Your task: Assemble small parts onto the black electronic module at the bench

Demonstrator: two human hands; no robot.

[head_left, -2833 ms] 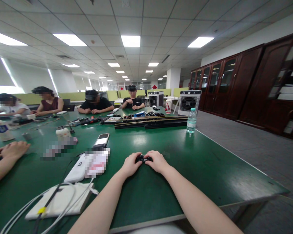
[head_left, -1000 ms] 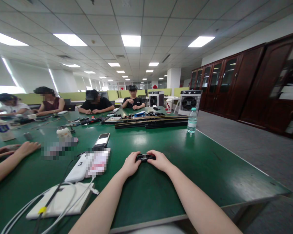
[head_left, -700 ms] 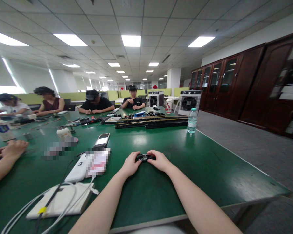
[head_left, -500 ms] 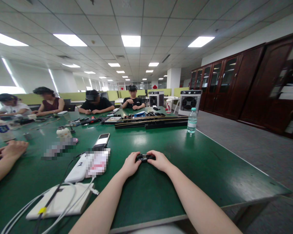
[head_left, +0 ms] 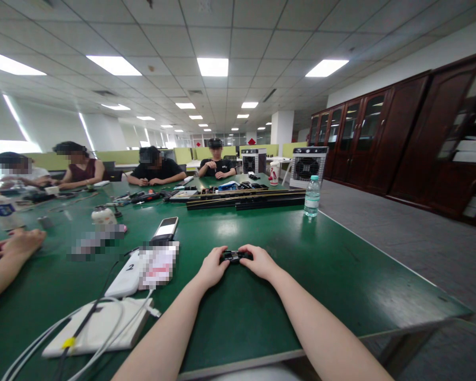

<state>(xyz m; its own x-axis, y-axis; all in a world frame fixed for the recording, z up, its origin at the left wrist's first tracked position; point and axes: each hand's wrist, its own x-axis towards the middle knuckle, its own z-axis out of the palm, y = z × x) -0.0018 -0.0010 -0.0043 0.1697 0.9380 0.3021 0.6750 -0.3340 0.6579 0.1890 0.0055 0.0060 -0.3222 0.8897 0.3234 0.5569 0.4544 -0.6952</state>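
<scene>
Both my hands rest on the green table [head_left: 321, 264] in front of me and grip one small black part [head_left: 235, 256] with a bit of metal on it. My left hand [head_left: 212, 267] pinches its left end with curled fingers. My right hand [head_left: 258, 261] holds the right end the same way. The part lies level between them, just above or on the tabletop. Its details are too small to make out.
A white power bank [head_left: 125, 273], a white pad with cables [head_left: 97, 328] and a phone [head_left: 165, 228] lie to my left. Long black rails [head_left: 257, 200] and a water bottle [head_left: 311, 196] stand farther back. A neighbour's hands [head_left: 11, 246] rest at the left; several people sit at the far end.
Since 2.8 s ago my hands have drawn slightly apart, so more of the black part shows between them. In the last second they stay still. The neighbour's hand at left pulled back.
</scene>
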